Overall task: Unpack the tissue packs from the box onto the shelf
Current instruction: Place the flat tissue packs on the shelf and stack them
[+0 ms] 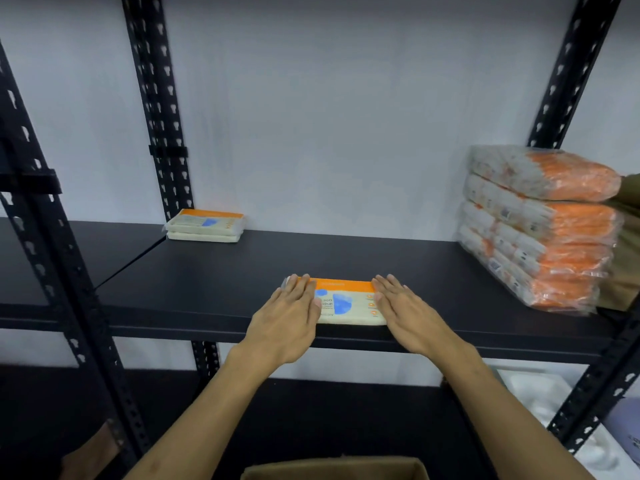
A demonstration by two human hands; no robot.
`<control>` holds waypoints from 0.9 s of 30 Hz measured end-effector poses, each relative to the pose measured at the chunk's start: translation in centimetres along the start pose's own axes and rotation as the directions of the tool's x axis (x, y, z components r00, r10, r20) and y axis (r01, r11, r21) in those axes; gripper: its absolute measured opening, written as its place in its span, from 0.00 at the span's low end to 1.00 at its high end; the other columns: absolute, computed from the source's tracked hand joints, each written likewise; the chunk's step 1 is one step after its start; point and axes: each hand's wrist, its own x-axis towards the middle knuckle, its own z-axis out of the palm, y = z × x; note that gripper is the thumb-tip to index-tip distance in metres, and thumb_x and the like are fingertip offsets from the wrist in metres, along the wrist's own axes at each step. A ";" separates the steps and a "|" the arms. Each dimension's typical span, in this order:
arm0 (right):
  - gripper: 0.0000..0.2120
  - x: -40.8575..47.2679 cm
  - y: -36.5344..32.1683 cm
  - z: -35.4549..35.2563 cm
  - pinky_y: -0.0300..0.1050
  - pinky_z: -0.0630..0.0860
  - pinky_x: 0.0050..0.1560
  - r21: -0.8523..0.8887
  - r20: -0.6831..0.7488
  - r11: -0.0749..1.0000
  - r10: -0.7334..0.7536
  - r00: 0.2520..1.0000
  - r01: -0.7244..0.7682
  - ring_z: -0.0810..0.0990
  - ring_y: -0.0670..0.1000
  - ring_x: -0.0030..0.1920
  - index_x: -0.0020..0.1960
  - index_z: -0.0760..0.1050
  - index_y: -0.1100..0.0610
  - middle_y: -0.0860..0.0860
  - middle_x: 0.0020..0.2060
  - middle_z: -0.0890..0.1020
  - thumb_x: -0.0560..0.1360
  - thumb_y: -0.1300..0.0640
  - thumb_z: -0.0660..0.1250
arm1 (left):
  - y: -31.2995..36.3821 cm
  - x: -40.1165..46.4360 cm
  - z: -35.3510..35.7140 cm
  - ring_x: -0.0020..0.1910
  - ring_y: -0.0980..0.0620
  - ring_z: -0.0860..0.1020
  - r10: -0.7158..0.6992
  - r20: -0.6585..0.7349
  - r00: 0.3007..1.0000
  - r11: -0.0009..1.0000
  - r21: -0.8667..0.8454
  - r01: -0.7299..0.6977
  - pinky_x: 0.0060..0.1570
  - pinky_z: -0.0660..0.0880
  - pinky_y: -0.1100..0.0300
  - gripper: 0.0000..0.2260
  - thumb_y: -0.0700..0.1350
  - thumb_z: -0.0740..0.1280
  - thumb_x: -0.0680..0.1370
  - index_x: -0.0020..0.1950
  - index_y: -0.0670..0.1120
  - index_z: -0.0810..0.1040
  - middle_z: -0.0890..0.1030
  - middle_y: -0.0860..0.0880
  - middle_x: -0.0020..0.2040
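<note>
A tissue pack (346,301) with an orange strip and a blue mark lies flat near the front edge of the black shelf (214,271). My left hand (289,318) rests on its left end with straight fingers. My right hand (405,308) lies flat on its right end the same way. Two more tissue packs (205,225) are stacked at the back left of the shelf. The cardboard box (337,469) shows only its top rim at the bottom of the view.
A tall plastic-wrapped bundle of orange and white packs (540,226) stands at the right end of the shelf. Black perforated uprights (162,109) frame the rack. A lower shelf (311,417) runs below, with white material (550,400) at its right.
</note>
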 end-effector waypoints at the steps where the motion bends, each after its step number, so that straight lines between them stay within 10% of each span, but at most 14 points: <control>1: 0.27 -0.2 0.6 -0.4 0.40 0.46 0.77 -0.010 0.005 1.000 0.020 1.000 -0.020 0.49 0.45 0.81 0.81 0.55 0.55 0.47 0.81 0.57 0.86 0.45 0.43 | -0.1 -0.2 -0.4 0.82 0.53 0.45 0.000 0.019 1.000 1.000 -0.012 0.000 0.80 0.47 0.56 0.27 0.56 0.44 0.87 0.84 0.46 0.48 0.49 0.51 0.84; 9: 0.24 2.0 -4.4 0.2 0.46 0.52 0.79 -0.089 -0.093 0.992 -0.093 0.991 0.085 0.54 0.51 0.81 0.79 0.60 0.59 0.52 0.80 0.61 0.87 0.52 0.46 | 3.5 2.6 -1.0 0.82 0.49 0.53 0.104 0.007 0.995 0.994 -0.015 -0.104 0.80 0.51 0.49 0.23 0.49 0.46 0.88 0.81 0.44 0.59 0.59 0.47 0.82; 27: 0.23 2.0 -4.6 -1.0 0.46 0.60 0.75 -0.278 -0.101 0.946 -0.204 0.974 0.169 0.71 0.48 0.71 0.75 0.68 0.53 0.48 0.72 0.74 0.83 0.46 0.54 | -2.4 1.2 -0.9 0.82 0.53 0.44 0.057 0.048 0.997 0.997 -0.048 -0.054 0.80 0.44 0.48 0.24 0.55 0.46 0.87 0.84 0.54 0.50 0.49 0.54 0.84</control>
